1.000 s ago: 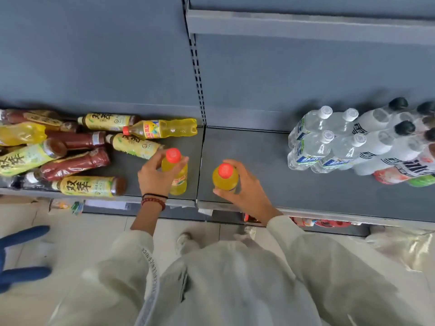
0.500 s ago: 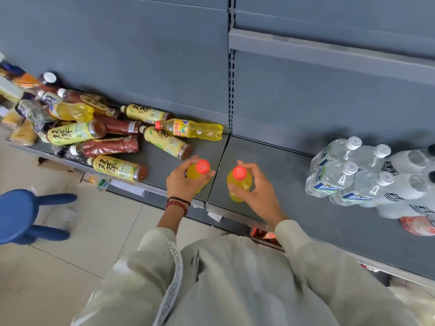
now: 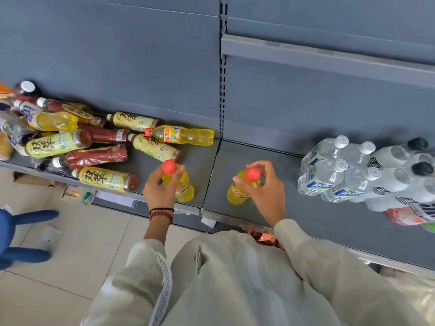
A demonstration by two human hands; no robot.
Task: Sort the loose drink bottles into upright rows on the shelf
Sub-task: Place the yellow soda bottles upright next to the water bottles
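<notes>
Two yellow drink bottles with red caps stand upright near the front of the grey shelf. My left hand grips the left yellow bottle by its shoulder. My right hand holds the right yellow bottle around its neck, fingers curled over the cap. A pile of loose bottles lies on its side at the shelf's left, among them tea bottles, dark red ones and one more yellow bottle. Upright clear water bottles stand in rows at the right.
A vertical slotted post splits the shelf into two bays. An upper shelf edge juts out at the right. A blue stool stands on the tiled floor at the left. White bottles with dark caps stand behind the water.
Both upright yellow bottles have stayed on the shelf in my hands. The two bottles now stand farther apart. My view has swung left and down, bringing more of the loose pile into sight.
</notes>
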